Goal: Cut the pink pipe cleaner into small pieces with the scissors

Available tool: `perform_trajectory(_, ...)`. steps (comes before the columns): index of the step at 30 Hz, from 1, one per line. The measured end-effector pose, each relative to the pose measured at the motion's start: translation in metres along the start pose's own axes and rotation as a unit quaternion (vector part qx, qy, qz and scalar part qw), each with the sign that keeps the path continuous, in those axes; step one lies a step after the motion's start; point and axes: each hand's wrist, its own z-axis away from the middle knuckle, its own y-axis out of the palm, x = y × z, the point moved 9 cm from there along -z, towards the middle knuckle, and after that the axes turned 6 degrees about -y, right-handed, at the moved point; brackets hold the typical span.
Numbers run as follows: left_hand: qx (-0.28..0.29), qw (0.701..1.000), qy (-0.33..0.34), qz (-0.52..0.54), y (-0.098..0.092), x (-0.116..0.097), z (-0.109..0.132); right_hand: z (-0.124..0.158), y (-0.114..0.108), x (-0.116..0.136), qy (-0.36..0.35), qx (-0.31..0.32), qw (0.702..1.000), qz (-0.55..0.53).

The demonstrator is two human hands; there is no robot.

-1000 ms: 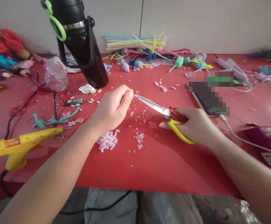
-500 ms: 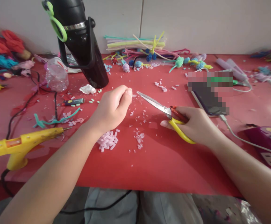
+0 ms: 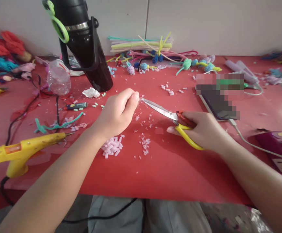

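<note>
My left hand (image 3: 121,111) is closed in a pinch above the red table, with the tip of a small pale lilac pipe-cleaner piece just showing at its fingertips. Right at that tip are the points of the scissors (image 3: 159,108), their blades nearly together. My right hand (image 3: 200,129) grips the scissors by the red and yellow handles. Beneath my left wrist lies a heap of short lilac pipe-cleaner pieces (image 3: 112,147). Fine lilac clippings (image 3: 145,145) are scattered between the hands.
A yellow glue gun (image 3: 26,150) lies at left. Behind it stand a black bottle (image 3: 92,51) and a clear plastic bottle (image 3: 58,77). Bundled pipe cleaners (image 3: 141,45) line the wall. At right are a phone (image 3: 211,100) with a cable and a purple power strip (image 3: 274,149).
The scissors have shifted slightly left, their points now meeting my left fingertips. The lilac end that stuck out there shows less. Both hands otherwise stay in place.
</note>
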Motion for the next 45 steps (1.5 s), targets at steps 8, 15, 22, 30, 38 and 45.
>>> perform_trajectory(8,0.01,1.0,0.011,0.006,0.003,0.0,0.001,-0.001,0.003,-0.006,0.021,0.007,1.0,0.008)
perform_trajectory(15,0.011,1.0,0.001,0.011,0.002,0.002,0.001,0.001,0.0,-0.006,0.043,0.007,0.999,0.008)
perform_trajectory(22,0.001,1.0,0.003,0.004,0.0,0.0,0.001,0.0,-0.001,0.001,0.013,0.006,1.0,-0.005)
perform_trajectory(30,0.007,1.0,0.002,0.003,0.001,0.0,0.001,0.001,0.001,-0.006,0.032,0.012,0.999,0.0)
perform_trajectory(38,0.008,1.0,0.003,0.0,0.0,0.001,0.001,0.001,0.0,-0.007,0.039,0.008,0.999,-0.004)
perform_trajectory(45,0.005,1.0,0.004,-0.001,0.0,0.0,0.001,0.0,0.0,0.0,0.009,0.01,1.0,-0.007)
